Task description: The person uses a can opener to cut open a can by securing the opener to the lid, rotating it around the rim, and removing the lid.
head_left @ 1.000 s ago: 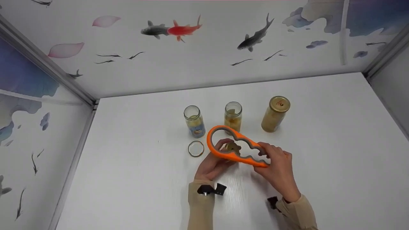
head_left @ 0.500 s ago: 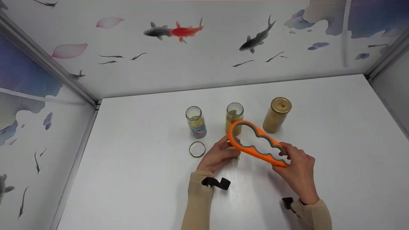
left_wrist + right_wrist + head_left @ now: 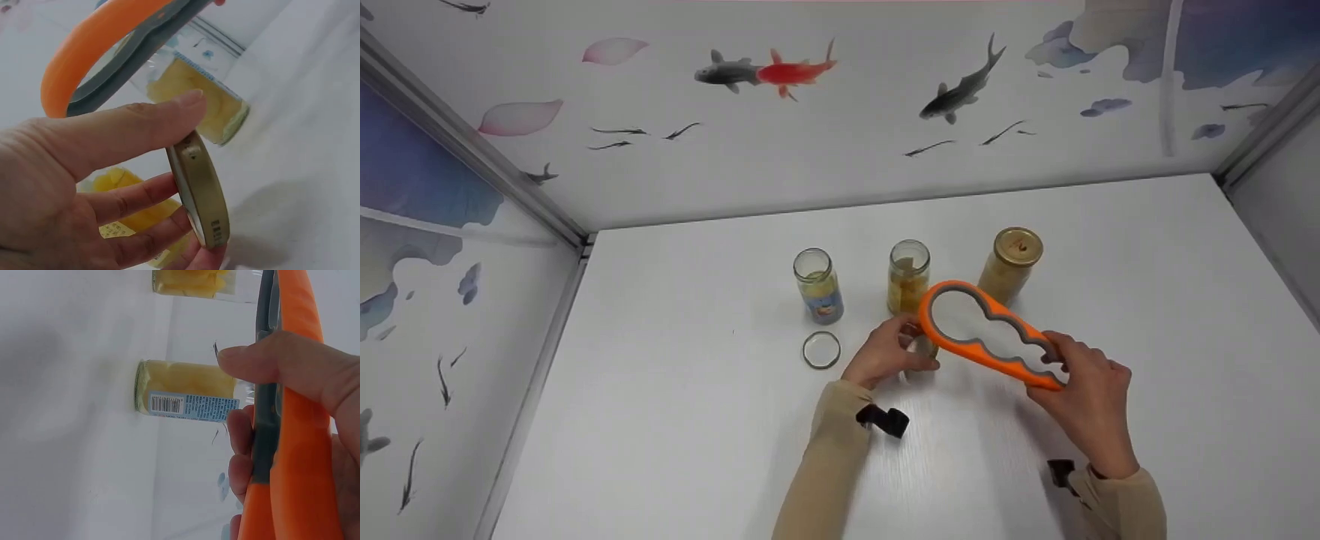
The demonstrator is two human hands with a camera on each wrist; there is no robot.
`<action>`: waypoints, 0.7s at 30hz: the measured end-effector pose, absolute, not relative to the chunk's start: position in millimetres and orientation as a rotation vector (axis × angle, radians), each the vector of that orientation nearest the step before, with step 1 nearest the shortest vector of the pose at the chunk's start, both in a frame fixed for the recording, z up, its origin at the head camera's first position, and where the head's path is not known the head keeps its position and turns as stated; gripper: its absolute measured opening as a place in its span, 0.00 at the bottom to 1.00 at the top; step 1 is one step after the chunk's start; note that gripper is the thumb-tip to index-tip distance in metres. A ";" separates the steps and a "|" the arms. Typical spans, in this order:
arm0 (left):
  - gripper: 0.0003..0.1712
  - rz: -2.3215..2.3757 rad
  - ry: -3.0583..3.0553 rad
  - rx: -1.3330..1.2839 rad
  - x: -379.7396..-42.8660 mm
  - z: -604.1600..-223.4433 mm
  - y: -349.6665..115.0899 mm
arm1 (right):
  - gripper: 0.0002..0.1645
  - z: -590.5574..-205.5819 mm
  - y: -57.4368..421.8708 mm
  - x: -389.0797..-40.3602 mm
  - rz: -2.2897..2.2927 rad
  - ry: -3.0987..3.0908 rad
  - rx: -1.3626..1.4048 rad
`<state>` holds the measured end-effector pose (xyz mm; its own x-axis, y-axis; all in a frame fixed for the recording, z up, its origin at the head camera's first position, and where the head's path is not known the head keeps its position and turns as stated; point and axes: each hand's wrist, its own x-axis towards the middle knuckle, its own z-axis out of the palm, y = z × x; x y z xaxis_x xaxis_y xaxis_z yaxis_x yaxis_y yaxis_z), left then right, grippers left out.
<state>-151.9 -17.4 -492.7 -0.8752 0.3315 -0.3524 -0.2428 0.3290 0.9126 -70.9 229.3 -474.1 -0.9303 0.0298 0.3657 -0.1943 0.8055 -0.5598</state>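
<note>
We see left hand (image 3: pixel 889 352) pinching gold lid (image 3: pixel 202 194) between thumb and fingers; right hand (image 3: pixel 1086 397), fingers clamped round orange opener (image 3: pixel 990 361). Both held above worktop (image 3: pixel 660 390); lidded jar (image 3: pixel 1009 274) nearer far edge.

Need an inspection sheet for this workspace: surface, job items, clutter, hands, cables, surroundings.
Surface: white table, faint grain.
Left jar: upright, no lid on, yellowish contents.
Middle jar: upright, no lid on, yellowish contents.
Right jar: upright, gold cap on, partly behind the opener in the head view.
Loose lid: lying flat, near side of left jar.
Clutter: nothing seen.
Left hand: holds a gold lid on edge, between thumb and fingers.
Right hand: grips the orange-and-grey opener.
Cables: nothing seen.
Surroundings: pale wall panels, fish prints.
</note>
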 end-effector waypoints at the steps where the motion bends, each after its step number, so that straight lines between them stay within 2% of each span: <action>1: 0.31 1.511 2.180 0.107 -152.5 -490.3 -15.9 | 0.34 -473.7 230.2 -70.7 0.874 -2.637 0.117; 7: 0.28 1.114 2.508 0.308 -155.4 -483.1 -4.8 | 0.33 -474.0 233.1 -68.9 0.874 -2.672 0.080; 21: 0.24 0.301 2.943 0.532 -145.8 -488.7 13.1 | 0.35 -479.1 233.0 -64.5 0.902 -2.679 0.064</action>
<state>-145.8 13.1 -488.7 -0.9284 0.3585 -0.0977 0.3312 0.9177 0.2195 -64.5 233.0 -479.1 -0.9501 0.0564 0.3067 -0.1405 0.8006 -0.5825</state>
